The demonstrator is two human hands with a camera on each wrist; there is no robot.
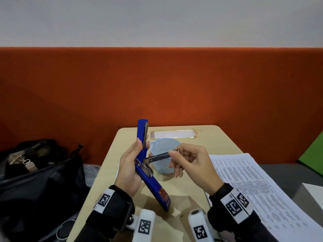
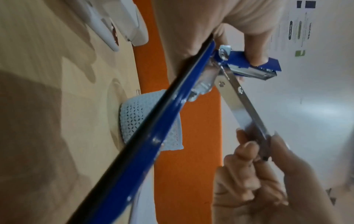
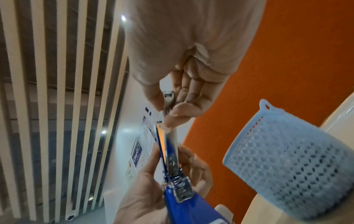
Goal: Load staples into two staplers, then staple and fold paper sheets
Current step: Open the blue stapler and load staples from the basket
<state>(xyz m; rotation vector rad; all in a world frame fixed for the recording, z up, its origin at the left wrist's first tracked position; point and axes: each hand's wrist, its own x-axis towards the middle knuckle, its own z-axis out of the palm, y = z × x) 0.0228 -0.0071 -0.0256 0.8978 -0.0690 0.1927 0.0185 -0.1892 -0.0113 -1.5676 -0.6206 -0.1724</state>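
A blue stapler (image 1: pixel 150 182) is held opened out above the wooden table (image 1: pixel 206 137), its cover pointing up and its base slanting down toward me. My left hand (image 1: pixel 138 154) grips it around the hinge, thumb on the cover. The silver metal magazine arm (image 1: pixel 157 157) sticks out to the right from the hinge. My right hand (image 1: pixel 172 153) pinches the free end of that arm between thumb and fingers. The left wrist view shows the arm (image 2: pixel 239 106) swung away from the blue body (image 2: pixel 153 136). Whether staples lie in the arm I cannot tell.
A pale blue mesh basket (image 1: pixel 163 149) stands just behind the hands. A flat clear packet (image 1: pixel 173 134) lies near the table's far edge. A stack of printed sheets (image 1: pixel 253 186) covers the right side. A black bag (image 1: pixel 35 172) sits left of the table.
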